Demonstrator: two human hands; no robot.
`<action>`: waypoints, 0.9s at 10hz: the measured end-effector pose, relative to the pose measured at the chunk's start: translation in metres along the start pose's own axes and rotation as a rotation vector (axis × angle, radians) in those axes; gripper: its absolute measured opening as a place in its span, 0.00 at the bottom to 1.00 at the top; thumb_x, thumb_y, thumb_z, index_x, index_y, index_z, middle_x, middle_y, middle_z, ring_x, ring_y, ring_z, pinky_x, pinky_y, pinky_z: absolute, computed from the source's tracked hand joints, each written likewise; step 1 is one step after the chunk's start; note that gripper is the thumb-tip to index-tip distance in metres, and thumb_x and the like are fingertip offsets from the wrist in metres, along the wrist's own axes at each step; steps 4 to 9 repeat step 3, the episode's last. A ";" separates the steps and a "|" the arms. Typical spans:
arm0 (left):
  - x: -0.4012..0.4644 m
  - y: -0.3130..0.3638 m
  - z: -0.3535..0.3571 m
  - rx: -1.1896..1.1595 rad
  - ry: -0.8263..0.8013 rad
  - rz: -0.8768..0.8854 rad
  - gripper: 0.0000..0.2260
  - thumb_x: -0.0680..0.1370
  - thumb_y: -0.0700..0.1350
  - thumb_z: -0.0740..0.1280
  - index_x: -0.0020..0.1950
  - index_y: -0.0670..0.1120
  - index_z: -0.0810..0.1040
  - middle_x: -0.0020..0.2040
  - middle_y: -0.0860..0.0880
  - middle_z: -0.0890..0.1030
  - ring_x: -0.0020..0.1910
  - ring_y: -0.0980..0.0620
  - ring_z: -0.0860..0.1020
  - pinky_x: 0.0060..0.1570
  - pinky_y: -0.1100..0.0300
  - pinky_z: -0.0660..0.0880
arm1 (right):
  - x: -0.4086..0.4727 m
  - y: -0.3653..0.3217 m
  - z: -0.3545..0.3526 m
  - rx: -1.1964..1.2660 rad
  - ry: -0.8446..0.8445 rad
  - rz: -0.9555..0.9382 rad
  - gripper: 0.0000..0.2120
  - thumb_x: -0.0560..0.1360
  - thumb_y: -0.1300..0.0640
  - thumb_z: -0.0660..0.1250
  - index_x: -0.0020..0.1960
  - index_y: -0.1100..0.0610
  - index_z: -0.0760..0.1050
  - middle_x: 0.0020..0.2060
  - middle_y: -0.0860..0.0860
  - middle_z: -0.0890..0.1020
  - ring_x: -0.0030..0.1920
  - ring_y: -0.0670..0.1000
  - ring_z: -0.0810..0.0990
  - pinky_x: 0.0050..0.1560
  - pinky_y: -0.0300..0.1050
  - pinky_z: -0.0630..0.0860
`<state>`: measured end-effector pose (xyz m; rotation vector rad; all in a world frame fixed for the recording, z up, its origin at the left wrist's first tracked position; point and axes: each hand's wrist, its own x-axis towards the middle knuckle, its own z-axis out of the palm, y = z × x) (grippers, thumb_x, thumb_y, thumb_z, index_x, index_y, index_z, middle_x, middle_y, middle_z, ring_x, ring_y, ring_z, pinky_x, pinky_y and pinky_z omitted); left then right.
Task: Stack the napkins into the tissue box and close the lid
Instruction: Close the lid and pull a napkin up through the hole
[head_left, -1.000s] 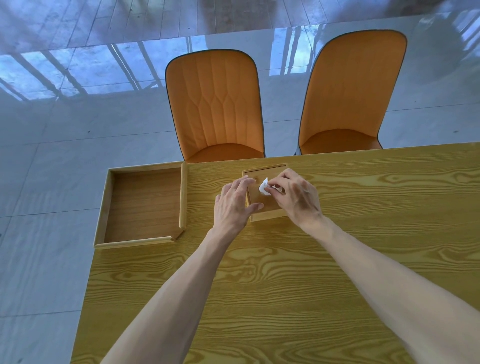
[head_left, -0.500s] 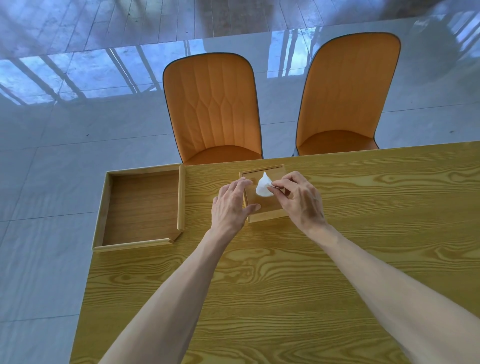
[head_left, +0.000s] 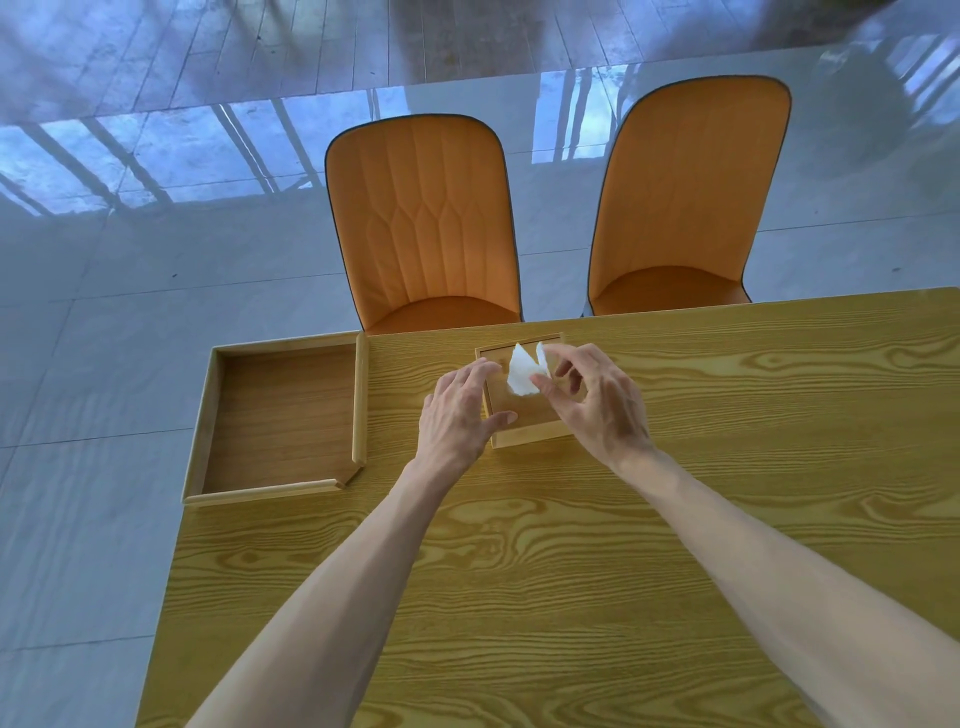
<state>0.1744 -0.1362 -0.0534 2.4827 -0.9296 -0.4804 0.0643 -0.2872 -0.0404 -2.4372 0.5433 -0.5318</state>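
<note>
Both hands hide much of the tissue box (head_left: 524, 439).

Both forearms reach forward, left hand (head_left: 464, 410) spread flat, right hand (head_left: 597, 402) in a pinching grip.

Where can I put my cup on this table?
Bare table lies near you between the arms, and right of the right hand. The wooden tray looks empty too. It is crowded around the tissue box, where the left hand also rests.

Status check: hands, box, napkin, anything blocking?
Left hand steadying tissue box, lid on. Right hand pinching napkin poking up through lid. Nothing in the way.
</note>
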 end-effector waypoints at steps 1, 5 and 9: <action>-0.001 0.001 -0.012 0.027 -0.003 0.027 0.26 0.76 0.55 0.70 0.72 0.52 0.67 0.71 0.49 0.74 0.70 0.45 0.70 0.61 0.48 0.71 | 0.004 -0.003 -0.017 0.026 0.039 0.015 0.16 0.80 0.44 0.62 0.62 0.53 0.75 0.43 0.44 0.79 0.36 0.44 0.78 0.33 0.40 0.79; 0.002 0.010 -0.068 0.210 -0.407 -0.084 0.24 0.78 0.57 0.66 0.73 0.55 0.67 0.70 0.47 0.74 0.67 0.46 0.73 0.63 0.47 0.72 | 0.024 -0.014 -0.064 -0.151 -0.208 0.068 0.15 0.82 0.45 0.59 0.58 0.53 0.78 0.51 0.50 0.85 0.48 0.52 0.83 0.46 0.52 0.81; 0.002 0.010 -0.068 0.210 -0.407 -0.084 0.24 0.78 0.57 0.66 0.73 0.55 0.67 0.70 0.47 0.74 0.67 0.46 0.73 0.63 0.47 0.72 | 0.024 -0.014 -0.064 -0.151 -0.208 0.068 0.15 0.82 0.45 0.59 0.58 0.53 0.78 0.51 0.50 0.85 0.48 0.52 0.83 0.46 0.52 0.81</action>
